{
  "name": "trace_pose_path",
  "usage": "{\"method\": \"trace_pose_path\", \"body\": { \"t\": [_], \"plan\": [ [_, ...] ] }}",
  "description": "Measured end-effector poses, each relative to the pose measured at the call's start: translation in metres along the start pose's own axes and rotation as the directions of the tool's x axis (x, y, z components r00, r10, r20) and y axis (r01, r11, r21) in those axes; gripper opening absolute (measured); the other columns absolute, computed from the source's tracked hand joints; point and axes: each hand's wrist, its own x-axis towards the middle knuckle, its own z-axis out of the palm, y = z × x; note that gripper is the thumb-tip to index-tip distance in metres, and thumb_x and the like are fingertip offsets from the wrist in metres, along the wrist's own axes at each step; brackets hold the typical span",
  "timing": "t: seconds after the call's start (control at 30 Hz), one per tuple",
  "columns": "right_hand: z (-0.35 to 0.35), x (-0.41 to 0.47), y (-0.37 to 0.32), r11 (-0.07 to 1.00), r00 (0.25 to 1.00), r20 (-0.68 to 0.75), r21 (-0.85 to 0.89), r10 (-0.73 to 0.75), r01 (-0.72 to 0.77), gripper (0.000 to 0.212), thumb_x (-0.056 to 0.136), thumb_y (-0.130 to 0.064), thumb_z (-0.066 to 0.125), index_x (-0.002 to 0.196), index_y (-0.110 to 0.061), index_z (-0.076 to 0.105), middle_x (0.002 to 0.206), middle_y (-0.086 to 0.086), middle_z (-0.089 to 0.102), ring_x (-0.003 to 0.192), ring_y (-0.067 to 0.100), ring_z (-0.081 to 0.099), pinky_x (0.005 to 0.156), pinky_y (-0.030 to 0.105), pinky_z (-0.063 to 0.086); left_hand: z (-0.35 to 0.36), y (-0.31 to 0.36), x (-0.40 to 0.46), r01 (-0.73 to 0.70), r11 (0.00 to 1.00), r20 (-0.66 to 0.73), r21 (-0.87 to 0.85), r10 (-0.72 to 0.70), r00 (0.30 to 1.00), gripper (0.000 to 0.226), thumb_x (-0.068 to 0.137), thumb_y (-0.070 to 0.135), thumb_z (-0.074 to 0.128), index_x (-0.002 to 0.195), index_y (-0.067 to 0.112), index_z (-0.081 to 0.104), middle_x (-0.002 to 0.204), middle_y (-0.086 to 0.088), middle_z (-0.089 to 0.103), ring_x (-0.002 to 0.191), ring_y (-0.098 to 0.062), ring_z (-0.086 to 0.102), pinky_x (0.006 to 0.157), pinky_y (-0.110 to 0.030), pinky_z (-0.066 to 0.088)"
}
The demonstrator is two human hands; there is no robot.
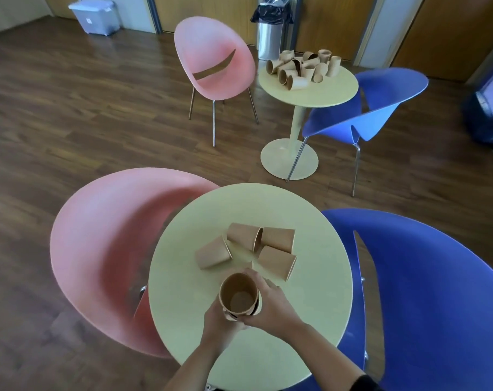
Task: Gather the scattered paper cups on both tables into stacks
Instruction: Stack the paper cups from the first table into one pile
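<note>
Head view puts both my hands low in the middle of the frame, wrapped round one stack (241, 299) of cups. My left hand (217, 320) grips it from below and on the left; my right hand (270, 306) curls round its right side, fingers over the rim. The stack stands upright just above the near desk (183, 292), mouth up, with a few rims showing nested at its base, so I judge the stacking here begun but short.

Just above the hands, four loose cups (256, 246) lie on their sides in a tight group, some touching. Those are left to pick up on this desk.

At the upper right of the frame the far desk (324, 91) carries a heap of cups (303, 69), most tipped over, none stacked that I can see. That whole pile looks untouched. By my reckoning well under half the job is done.
</note>
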Motion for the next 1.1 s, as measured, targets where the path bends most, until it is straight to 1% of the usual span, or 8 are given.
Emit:
{"method": "trace_pose_path", "body": {
  "t": [0.13, 0.27, 0.43, 0.6, 0.77, 0.83, 0.9, 1.1],
  "plan": [
    [0.005, -0.001, 0.013, 0.973, 0.999, 0.022, -0.227, -0.030, 0.034, 0.084, 0.068, -0.043, 0.071, 0.140, -0.034, 0.029, 0.139, -0.017, 0.041, 0.128, 0.009, 0.035, 0.103, 0.023, 0.025, -0.001, 0.001, -0.002, -0.047, 0.998, -0.012, -0.029, 0.046, 0.999, 0.067, 0.054, 0.007, 0.086, 0.099, 0.044, 0.053, 0.090, 0.020, 0.068, 0.087, 0.002, 0.062, 0.067, -0.009, 0.046],
    [0.007, -0.003, 0.019, 0.950, 0.999, 0.015, -0.310, -0.035, 0.038, 0.086, 0.070, -0.052, 0.065, 0.144, -0.031, 0.026, 0.145, -0.014, 0.031, 0.133, 0.008, 0.028, 0.107, 0.022, 0.020, -0.003, -0.001, -0.003, -0.081, 0.994, -0.020, -0.069, 0.080, 0.997, 0.070, 0.056, 0.003, 0.081, 0.101, 0.048, 0.054, 0.090, 0.019, 0.071, 0.089, -0.001, 0.064, 0.065, -0.015, 0.052],
    [0.005, -0.001, 0.027, 0.878, 0.999, 0.035, -0.479, 0.021, -0.001, 0.090, 0.074, -0.071, 0.051, 0.148, -0.031, 0.019, 0.147, -0.007, 0.027, 0.133, 0.014, 0.030, 0.109, 0.030, 0.021, -0.005, -0.003, -0.004, -0.149, 0.987, 0.019, -0.054, 0.150, 0.989, 0.076, 0.055, 0.005, 0.086, 0.108, 0.047, 0.052, 0.095, 0.026, 0.068, 0.089, 0.002, 0.064, 0.072, -0.011, 0.050],
    [0.004, 0.003, 0.032, 0.845, 0.998, 0.059, -0.533, -0.018, 0.047, 0.089, 0.073, -0.077, 0.045, 0.147, -0.032, 0.023, 0.147, -0.006, 0.030, 0.133, 0.016, 0.032, 0.108, 0.033, 0.023, -0.009, -0.004, -0.006, -0.167, 0.983, 0.021, -0.070, 0.169, 0.985, 0.074, 0.053, 0.011, 0.089, 0.108, 0.045, 0.053, 0.097, 0.028, 0.067, 0.096, 0.007, 0.061, 0.074, -0.010, 0.050],
    [-0.005, 0.017, 0.027, 0.851, 0.998, -0.010, -0.523, -0.064, 0.049, 0.077, 0.078, -0.060, 0.013, 0.144, -0.024, 0.029, 0.145, -0.007, 0.033, 0.133, 0.014, 0.033, 0.108, 0.029, 0.024, -0.022, -0.011, -0.007, -0.166, 0.983, 0.006, -0.076, 0.167, 0.986, 0.079, 0.047, 0.016, 0.092, 0.111, 0.042, 0.054, 0.104, 0.030, 0.065, 0.098, 0.007, 0.061, 0.079, -0.012, 0.049],
    [-0.006, 0.028, 0.025, 0.852, 0.995, -0.045, -0.521, -0.085, 0.049, 0.068, 0.084, -0.048, 0.022, 0.143, -0.017, 0.032, 0.143, -0.003, 0.037, 0.132, 0.018, 0.035, 0.108, 0.031, 0.026, -0.028, -0.014, -0.007, -0.152, 0.986, -0.010, -0.067, 0.152, 0.988, 0.078, 0.047, 0.015, 0.092, 0.109, 0.043, 0.053, 0.102, 0.032, 0.064, 0.098, 0.011, 0.059, 0.079, -0.011, 0.047],
    [-0.006, 0.041, 0.025, 0.827, 0.997, -0.020, -0.560, -0.075, 0.051, 0.065, 0.085, -0.041, 0.044, 0.143, -0.014, 0.031, 0.146, -0.001, 0.035, 0.134, 0.020, 0.033, 0.109, 0.033, 0.025, -0.033, -0.018, -0.007, -0.139, 0.989, -0.041, -0.039, 0.138, 0.990, 0.077, 0.046, 0.016, 0.093, 0.104, 0.045, 0.052, 0.097, 0.028, 0.067, 0.096, 0.012, 0.059, 0.079, -0.010, 0.045],
    [0.003, 0.065, 0.028, 0.639, 0.993, 0.112, -0.766, 0.038, 0.062, 0.096, 0.069, -0.049, 0.068, 0.145, -0.014, 0.021, 0.148, 0.000, 0.027, 0.138, 0.018, 0.022, 0.111, 0.036, 0.018, -0.054, -0.029, -0.003, -0.109, 0.994, -0.123, -0.004, 0.108, 0.986, 0.080, 0.043, 0.022, 0.093, 0.103, 0.049, 0.047, 0.100, 0.023, 0.066, 0.097, 0.003, 0.061, 0.084, -0.017, 0.048]
  ]
}}
